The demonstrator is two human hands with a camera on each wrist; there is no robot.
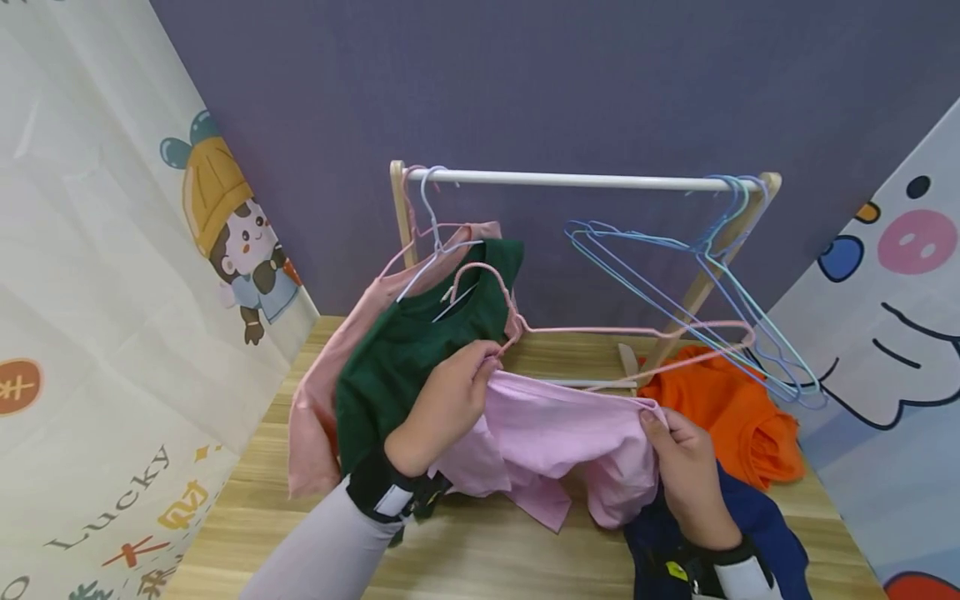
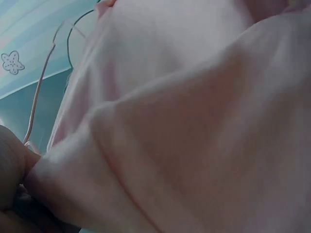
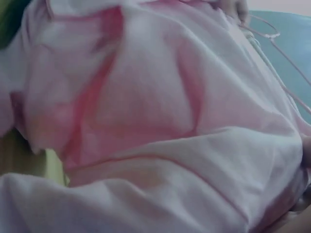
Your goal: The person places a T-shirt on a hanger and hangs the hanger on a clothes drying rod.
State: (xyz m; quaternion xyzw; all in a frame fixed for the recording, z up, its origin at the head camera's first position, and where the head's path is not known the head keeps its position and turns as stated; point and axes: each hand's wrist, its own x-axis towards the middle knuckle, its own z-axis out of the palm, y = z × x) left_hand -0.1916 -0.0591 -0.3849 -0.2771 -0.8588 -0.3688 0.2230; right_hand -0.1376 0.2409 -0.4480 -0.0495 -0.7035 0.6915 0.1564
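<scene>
A light pink garment hangs stretched between my two hands in the head view and fills most of both wrist views. My left hand grips a pink clothes hanger together with the garment's upper left edge. The hanger's hook points up and left, and its long arm reaches right, behind and above the cloth's top edge. My right hand pinches the garment's upper right corner between thumb and fingers. In the left wrist view, the hanger wire runs down to my hand; folds of cloth hide most of the fingers.
A rack with a white rail stands behind. Left on it hang a dark green shirt and a pink shirt; several blue and green hangers hang right. Orange cloth and navy cloth lie on the wooden table.
</scene>
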